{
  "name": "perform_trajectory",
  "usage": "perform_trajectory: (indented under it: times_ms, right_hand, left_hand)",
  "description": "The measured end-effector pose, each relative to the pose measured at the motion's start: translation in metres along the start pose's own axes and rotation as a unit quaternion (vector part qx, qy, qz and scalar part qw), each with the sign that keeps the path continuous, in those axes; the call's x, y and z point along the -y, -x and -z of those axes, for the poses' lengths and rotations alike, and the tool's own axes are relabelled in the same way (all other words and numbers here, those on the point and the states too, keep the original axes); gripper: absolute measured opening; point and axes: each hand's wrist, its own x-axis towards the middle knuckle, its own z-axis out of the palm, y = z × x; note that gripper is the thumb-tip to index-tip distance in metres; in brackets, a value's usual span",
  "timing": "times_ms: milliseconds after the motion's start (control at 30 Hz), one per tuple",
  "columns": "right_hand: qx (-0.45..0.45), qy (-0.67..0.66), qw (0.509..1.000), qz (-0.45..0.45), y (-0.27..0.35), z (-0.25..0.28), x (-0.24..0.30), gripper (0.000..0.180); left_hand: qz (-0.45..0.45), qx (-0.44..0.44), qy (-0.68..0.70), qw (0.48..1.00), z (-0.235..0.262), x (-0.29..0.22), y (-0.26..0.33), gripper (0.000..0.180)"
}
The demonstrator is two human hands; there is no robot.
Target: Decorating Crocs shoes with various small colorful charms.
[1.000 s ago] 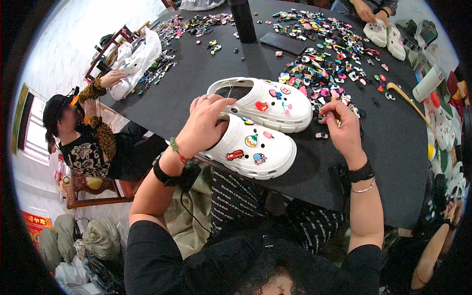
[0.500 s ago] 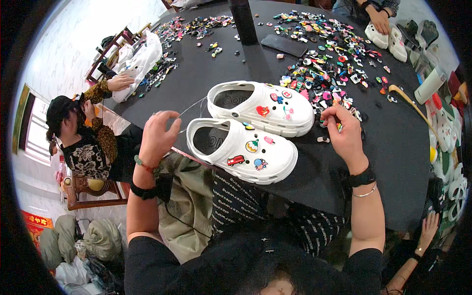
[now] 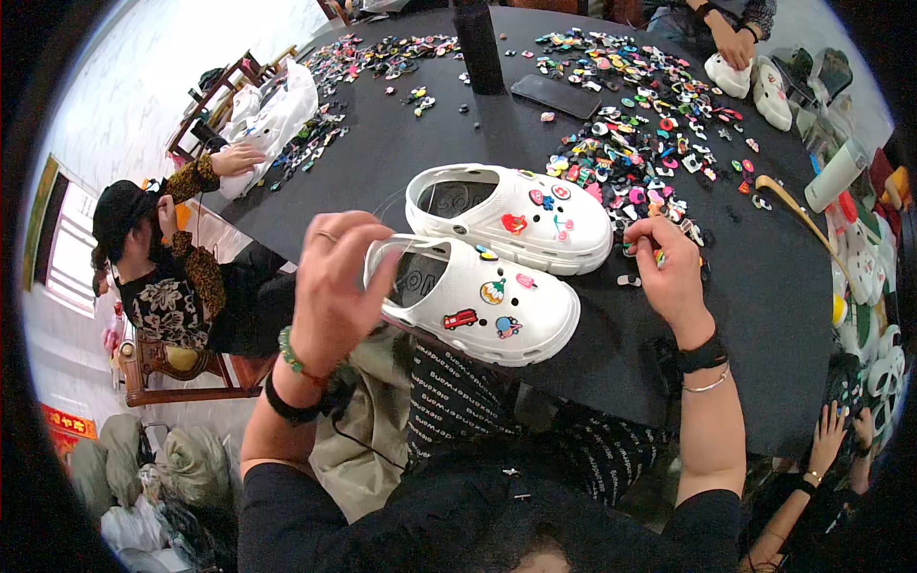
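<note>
Left hand (image 3: 339, 286) was positioned at the heel end of the near white clog (image 3: 476, 304), with its fingers bent. The hand was blurred; whether its fingertips were spread or pinching the thin clear strand just beside them could not be determined. Right hand (image 3: 666, 272) was located to the right of both clogs, at the near edge of the charm pile (image 3: 626, 143). Its fingers were curled inward, with the thumb close to the fingertips; whether a charm was pinched there could not be determined.

Both clogs rested upright, side by side, on the black table (image 3: 611, 353), toes directed right. The near clog carried several charms, including a red truck (image 3: 460, 318). The far white clog (image 3: 492, 222) carried its own set, including a red charm (image 3: 514, 224).

A dark phone (image 3: 556, 95) lay flat beside the pile. A pale bottle (image 3: 835, 177) was located at the right, near a tan stick (image 3: 807, 227). At the upper right, a co-worker's hand (image 3: 734, 46) was on another white clog (image 3: 726, 78).
</note>
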Motion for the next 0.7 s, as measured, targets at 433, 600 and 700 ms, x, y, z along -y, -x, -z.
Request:
perform_trajectory:
  times_ms: [433, 600, 700]
  right_hand:
    - [0.037, -0.021, 0.999, -0.020, 0.002, 0.000, 0.003, 0.011]
    - [0.046, -0.021, 0.999, -0.014, 0.003, -0.001, 0.000, 0.013]
    - [0.040, -0.008, 0.999, -0.004, 0.003, -0.001, -0.001, 0.013]
  left_hand:
    - [0.426, 0.327, 0.437, 0.721, -0.039, -0.002, -0.009, 0.042]
    - [0.483, 0.289, 0.594, 0.575, -0.046, -0.008, -0.022, 0.040]
    - [0.520, 0.330, 0.542, 0.571, -0.046, -0.016, -0.031, 0.036]
